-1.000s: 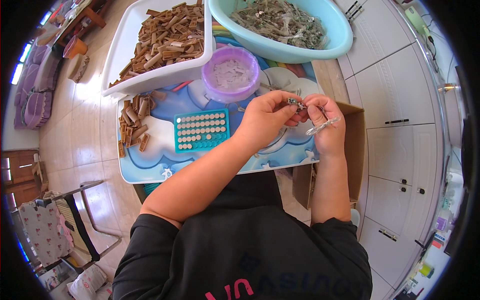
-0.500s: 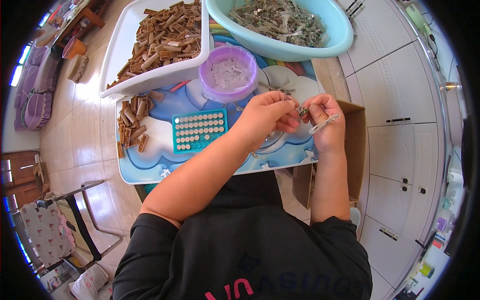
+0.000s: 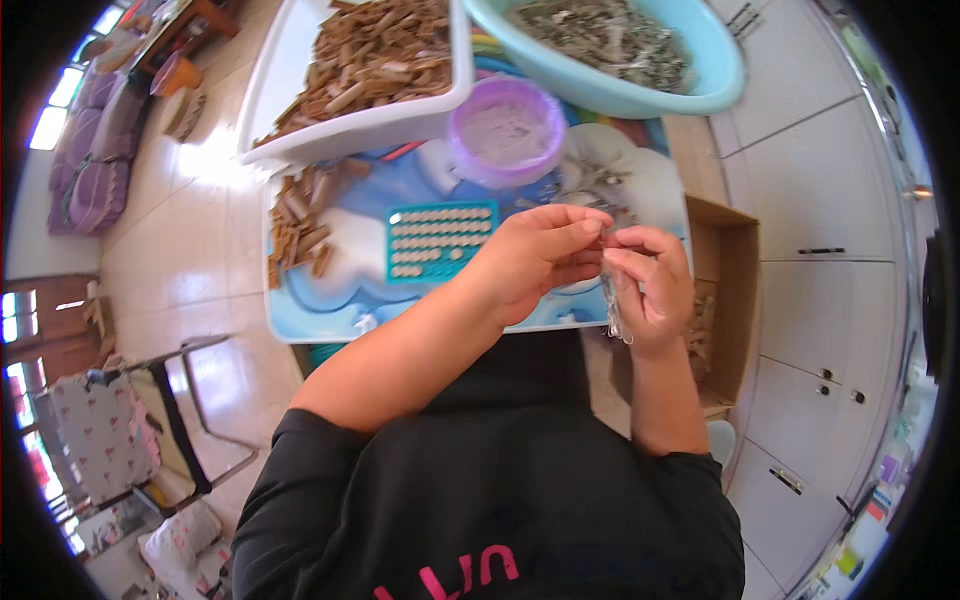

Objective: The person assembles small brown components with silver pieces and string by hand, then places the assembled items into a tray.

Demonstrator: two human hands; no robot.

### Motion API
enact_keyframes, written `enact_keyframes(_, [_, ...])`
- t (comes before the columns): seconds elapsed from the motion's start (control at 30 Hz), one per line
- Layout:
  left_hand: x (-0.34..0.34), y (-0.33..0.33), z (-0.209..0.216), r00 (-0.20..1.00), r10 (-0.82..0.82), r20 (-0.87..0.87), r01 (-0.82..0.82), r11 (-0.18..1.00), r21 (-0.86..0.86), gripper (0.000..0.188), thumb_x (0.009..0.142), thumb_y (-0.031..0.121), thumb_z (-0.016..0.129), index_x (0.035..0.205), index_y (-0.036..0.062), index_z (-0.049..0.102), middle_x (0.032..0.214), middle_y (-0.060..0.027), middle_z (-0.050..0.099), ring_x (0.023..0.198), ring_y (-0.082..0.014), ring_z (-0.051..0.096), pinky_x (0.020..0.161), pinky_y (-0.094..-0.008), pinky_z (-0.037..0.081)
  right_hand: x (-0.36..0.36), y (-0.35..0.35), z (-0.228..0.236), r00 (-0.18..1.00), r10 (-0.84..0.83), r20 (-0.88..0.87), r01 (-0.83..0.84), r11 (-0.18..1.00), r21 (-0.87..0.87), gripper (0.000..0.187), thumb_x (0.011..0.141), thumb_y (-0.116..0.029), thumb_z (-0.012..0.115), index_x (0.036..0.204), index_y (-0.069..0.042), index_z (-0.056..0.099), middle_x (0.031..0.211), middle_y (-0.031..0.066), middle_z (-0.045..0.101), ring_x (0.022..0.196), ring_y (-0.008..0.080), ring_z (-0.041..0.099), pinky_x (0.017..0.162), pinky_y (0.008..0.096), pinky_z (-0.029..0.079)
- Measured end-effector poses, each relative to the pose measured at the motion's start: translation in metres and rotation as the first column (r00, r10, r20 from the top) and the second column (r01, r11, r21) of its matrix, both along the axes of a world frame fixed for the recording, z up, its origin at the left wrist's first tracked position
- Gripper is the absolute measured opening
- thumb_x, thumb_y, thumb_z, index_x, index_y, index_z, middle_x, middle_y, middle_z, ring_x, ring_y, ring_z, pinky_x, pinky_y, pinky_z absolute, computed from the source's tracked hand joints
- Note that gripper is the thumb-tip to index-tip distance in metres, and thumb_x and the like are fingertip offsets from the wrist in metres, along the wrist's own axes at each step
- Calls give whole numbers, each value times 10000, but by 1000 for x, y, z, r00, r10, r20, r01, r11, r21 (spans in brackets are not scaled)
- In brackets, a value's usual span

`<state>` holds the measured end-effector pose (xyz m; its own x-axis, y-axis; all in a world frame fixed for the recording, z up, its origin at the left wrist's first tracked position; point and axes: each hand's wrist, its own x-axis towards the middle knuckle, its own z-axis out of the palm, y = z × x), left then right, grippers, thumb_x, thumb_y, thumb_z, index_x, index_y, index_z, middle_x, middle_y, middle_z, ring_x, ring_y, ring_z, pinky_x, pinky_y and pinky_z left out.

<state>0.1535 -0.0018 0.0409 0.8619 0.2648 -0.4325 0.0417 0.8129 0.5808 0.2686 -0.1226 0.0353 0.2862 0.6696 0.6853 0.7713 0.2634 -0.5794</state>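
My left hand [image 3: 540,255] and my right hand [image 3: 652,290] meet above the right side of the small table, fingertips pinched together. Between them is a small part, mostly hidden by the fingers. From the right hand's fingers dangles a bundle of thin, pale wires [image 3: 615,312]. Just beyond the hands lies a loose heap of similar wiry pieces [image 3: 600,180]. To the left of my left hand sits a teal tray [image 3: 436,278] with rows of silver, coin-like discs; several slots at its near right hold none.
A white bin [image 3: 262,115] of brown plastic casings stands far left, with loose casings [image 3: 300,220] before it. A purple bowl [image 3: 552,165] holds white flakes. Behind is a light-blue basin [image 3: 725,85] of tangled wiry parts. A cardboard box [image 3: 735,300] stands right, beside white cabinets [image 3: 820,190].
The view has shifted, so the table sits further right and higher. The wire bundle now hangs down from my right hand instead of jutting sideways, and the small green part is hidden by fingers.
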Motion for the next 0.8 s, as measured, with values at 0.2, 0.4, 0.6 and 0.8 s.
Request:
enact_keyframes(0.2, [-58, 1, 2, 991, 105, -82, -86, 974, 208, 223, 919, 128, 544, 1110, 15, 560, 1008, -103, 633, 925, -179, 623, 840, -313, 504, -37, 1, -4, 988, 48, -145, -60, 995, -80, 190, 812, 50, 582, 990, -1, 623, 980, 141, 590, 812, 231, 586, 679, 281, 476])
enact_keyframes(0.4, [-104, -5, -5, 967, 252, -18, -242, 943, 228, 203, 899, 111, 578, 1062, -7, 548, 961, -101, 632, 888, -178, 629, 810, -312, 520, -89, 18, -16, 918, 210, -337, -248, 966, -75, 239, 799, 30, 615, 1037, 13, 602, 987, 136, 593, 840, 240, 604, 712, 304, 496])
enact_keyframes(0.6, [-124, -10, -6, 936, 348, -55, -332, 923, 194, 170, 896, 110, 583, 1020, 8, 527, 920, -88, 628, 847, -170, 632, 779, -300, 531, -106, 26, -19, 919, 214, -330, -242, 969, -44, 177, 794, 34, 620, 967, 3, 601, 957, 138, 609, 815, 253, 617, 695, 307, 501])
enact_keyframes(0.8, [-134, -17, -12, 922, 383, -58, -368, 913, 174, 160, 903, 103, 568, 1030, 19, 520, 904, -75, 629, 828, -169, 636, 756, -304, 541, -113, 25, -25, 937, 211, -277, -233, 971, -46, 122, 796, 24, 626, 911, -2, 598, 940, 144, 624, 813, 253, 622, 683, 304, 499])
